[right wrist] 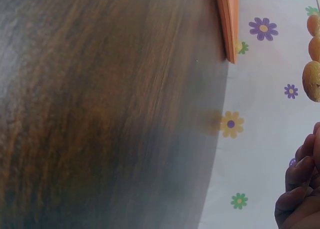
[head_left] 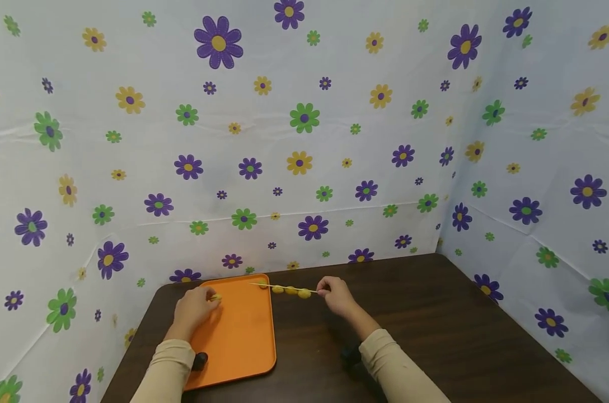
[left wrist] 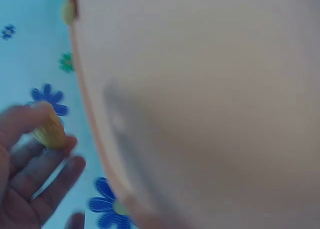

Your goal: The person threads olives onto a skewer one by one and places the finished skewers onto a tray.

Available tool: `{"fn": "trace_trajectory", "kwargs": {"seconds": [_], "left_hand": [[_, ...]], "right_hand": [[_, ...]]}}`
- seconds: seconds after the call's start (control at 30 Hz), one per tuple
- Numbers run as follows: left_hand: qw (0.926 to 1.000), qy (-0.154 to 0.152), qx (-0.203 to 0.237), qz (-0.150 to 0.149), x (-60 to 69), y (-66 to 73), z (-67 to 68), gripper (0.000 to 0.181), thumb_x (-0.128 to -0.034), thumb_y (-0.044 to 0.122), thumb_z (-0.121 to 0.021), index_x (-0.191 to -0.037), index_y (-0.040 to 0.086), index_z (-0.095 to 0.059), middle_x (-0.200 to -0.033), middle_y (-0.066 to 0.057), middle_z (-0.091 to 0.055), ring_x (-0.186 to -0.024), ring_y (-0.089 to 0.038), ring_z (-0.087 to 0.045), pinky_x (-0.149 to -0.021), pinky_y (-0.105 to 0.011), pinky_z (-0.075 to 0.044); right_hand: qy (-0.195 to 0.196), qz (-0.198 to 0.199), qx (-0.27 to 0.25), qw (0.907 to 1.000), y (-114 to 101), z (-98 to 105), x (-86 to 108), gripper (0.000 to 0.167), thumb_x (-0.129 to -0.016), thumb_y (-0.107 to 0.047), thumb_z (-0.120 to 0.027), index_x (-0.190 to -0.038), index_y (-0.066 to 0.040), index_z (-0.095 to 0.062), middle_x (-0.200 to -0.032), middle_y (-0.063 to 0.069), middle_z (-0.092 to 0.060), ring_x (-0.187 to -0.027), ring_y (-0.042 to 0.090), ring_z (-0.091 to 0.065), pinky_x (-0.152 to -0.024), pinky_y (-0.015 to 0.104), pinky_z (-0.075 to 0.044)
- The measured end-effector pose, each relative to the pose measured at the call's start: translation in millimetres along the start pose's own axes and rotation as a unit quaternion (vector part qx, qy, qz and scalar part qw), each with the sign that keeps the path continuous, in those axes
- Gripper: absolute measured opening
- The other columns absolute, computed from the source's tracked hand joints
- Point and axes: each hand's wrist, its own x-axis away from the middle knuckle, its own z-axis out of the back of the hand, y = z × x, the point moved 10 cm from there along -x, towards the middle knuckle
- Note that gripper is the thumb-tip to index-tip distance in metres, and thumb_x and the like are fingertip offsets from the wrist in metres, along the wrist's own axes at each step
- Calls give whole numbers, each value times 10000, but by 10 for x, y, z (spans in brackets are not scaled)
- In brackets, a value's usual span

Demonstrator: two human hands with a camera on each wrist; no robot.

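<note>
My left hand (head_left: 193, 308) pinches a small yellow potato (left wrist: 50, 131) between thumb and fingertips, above the orange tray (head_left: 239, 341). In my right hand (head_left: 337, 295) is the end of a thin wooden skewer (head_left: 256, 284), held almost level with its bare tip pointing left over the tray's far right corner. Three small potatoes (head_left: 291, 290) are threaded along it, the largest (right wrist: 312, 81) nearest the hand. One more small potato (head_left: 262, 284) lies in that corner of the tray, partly behind the skewer.
The dark wooden table (head_left: 410, 324) stretches to the right of the tray. A wall covering with flower prints (head_left: 304, 145) stands behind the table and along both sides. Black straps sit at both wrists.
</note>
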Motion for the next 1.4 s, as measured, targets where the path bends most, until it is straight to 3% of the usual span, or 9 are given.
{"fn": "trace_trajectory", "kwargs": {"seconds": [0.17,0.33,0.5,0.7,0.87,1.07,1.4], "left_hand": [[9931,85,1047,-518,-17,290,56,197,-895,146,-778,-1053,44,-718,-932,-54,-693,-851,-225,-631,-809,-453,-563],[9816,180,1684,-877,13,481,72,191,-896,149,-790,-1062,74,-731,-919,-14,-681,-856,-190,-634,-772,-361,-549],[9736,43,2171,-705,51,519,-22,234,-896,197,-799,-1097,95,-737,-938,12,-696,-891,-179,-650,-763,-325,-551],[9694,-139,2417,-394,124,533,-125,251,-904,232,-791,-1125,124,-739,-958,23,-697,-936,-177,-646,-817,-365,-563],[9647,-168,2585,-468,149,606,-148,268,-908,264,-787,-1130,122,-739,-972,25,-704,-942,-177,-651,-837,-395,-566],[9585,-209,2807,-447,122,640,-155,268,-910,274,-786,-1130,130,-737,-995,18,-703,-955,-180,-642,-808,-342,-563],[9510,-231,3063,-341,118,603,-132,270,-921,272,-775,-1144,125,-735,-998,-2,-697,-951,-189,-630,-731,-308,-558]], "right_hand": [[3,1,21,10000,-33,15,-7,125,-935,51,-665,-868,-54,-660,-815,43,-609,-725,197,-519,-662,334,-491],[-16,-16,79,10000,-57,11,-19,120,-939,45,-662,-874,-56,-658,-827,42,-613,-736,200,-520,-664,340,-490],[-36,-33,141,9999,-54,-12,-7,118,-942,40,-661,-871,-55,-656,-833,54,-618,-733,204,-519,-653,340,-478],[-99,-46,154,9998,-32,-69,33,118,-934,31,-676,-861,-60,-659,-832,54,-623,-736,206,-524,-664,346,-480],[-188,-84,197,9996,-13,-71,37,107,-936,29,-675,-873,-55,-660,-829,51,-617,-747,214,-529,-672,351,-486],[-256,-38,260,9993,-10,-30,1,99,-944,35,-661,-886,-46,-657,-852,84,-623,-756,227,-529,-671,346,-479],[-336,190,322,9987,-56,-15,-56,78,-956,32,-646,-901,-21,-656,-863,108,-640,-767,250,-542,-687,372,-491]]}}
